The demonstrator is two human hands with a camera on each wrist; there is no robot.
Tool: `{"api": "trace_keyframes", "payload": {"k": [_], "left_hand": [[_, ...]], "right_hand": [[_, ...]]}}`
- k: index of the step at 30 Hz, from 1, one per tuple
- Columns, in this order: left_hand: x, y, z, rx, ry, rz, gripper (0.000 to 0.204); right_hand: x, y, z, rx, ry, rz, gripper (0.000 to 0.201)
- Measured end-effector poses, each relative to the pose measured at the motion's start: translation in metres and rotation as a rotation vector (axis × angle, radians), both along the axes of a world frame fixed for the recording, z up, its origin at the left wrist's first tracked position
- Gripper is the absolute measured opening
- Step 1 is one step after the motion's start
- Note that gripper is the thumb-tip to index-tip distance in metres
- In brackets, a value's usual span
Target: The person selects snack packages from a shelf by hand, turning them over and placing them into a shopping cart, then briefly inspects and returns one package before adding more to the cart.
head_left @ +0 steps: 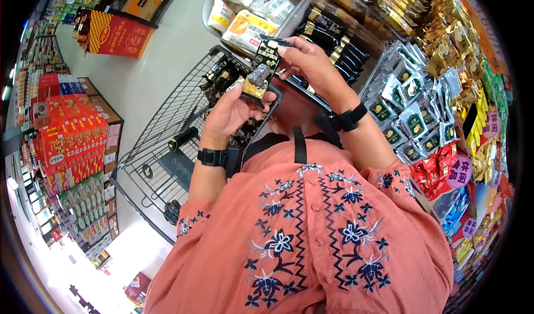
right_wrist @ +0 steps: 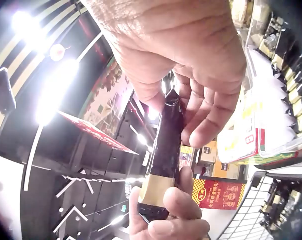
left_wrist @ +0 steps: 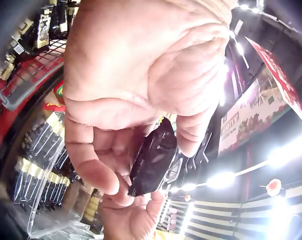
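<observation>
Between my two hands is a black snack packet with a gold band and a food picture, tilted with its printed front up. My left hand grips its lower end, thumb on one side and fingers on the other. The upper end is pinched by my right hand. In the left wrist view the packet shows its dark, creased back. The right wrist view has the packet stretched between both hands, its gold band near the left fingers. Just below the hands, similar black packets lie in a shopping cart.
A black cylindrical item and a dark flat box are also in the cart. Beyond it stand clear bins with white bags and black packets. Green-and-silver packets fill the right side. Red boxes are stacked at left.
</observation>
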State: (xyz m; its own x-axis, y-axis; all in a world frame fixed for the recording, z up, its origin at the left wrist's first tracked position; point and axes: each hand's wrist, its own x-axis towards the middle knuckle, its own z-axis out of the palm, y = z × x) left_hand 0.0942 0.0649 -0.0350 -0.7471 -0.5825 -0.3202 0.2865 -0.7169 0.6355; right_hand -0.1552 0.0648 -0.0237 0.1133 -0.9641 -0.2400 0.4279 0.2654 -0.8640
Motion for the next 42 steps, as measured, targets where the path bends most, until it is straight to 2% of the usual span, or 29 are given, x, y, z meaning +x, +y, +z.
{"api": "trace_keyframes", "payload": {"k": [8,11,17,20,32,42], "left_hand": [[-0.001,0.001,0.001,-0.048,-0.047,0.017,0.053],[0.0,0.001,0.0,-0.06,-0.06,0.017,0.053],[0.0,0.0,0.002,-0.046,-0.061,0.022,0.048],[-0.001,-0.001,0.003,-0.046,-0.07,0.025,0.049],[0.0,-0.006,-0.002,-0.037,-0.098,0.028,0.05],[-0.005,-0.012,0.003,-0.053,-0.134,0.005,0.053]], "right_hand": [[0.002,0.0,0.005,-0.027,0.011,-0.003,0.046],[0.001,-0.001,0.003,-0.027,0.027,0.04,0.035],[0.001,-0.001,0.004,-0.043,0.038,0.041,0.037],[0.003,-0.002,0.003,-0.05,0.005,0.012,0.046],[-0.002,-0.003,0.001,-0.021,-0.047,0.017,0.043],[-0.009,-0.005,-0.012,0.054,-0.014,0.015,0.031]]}}
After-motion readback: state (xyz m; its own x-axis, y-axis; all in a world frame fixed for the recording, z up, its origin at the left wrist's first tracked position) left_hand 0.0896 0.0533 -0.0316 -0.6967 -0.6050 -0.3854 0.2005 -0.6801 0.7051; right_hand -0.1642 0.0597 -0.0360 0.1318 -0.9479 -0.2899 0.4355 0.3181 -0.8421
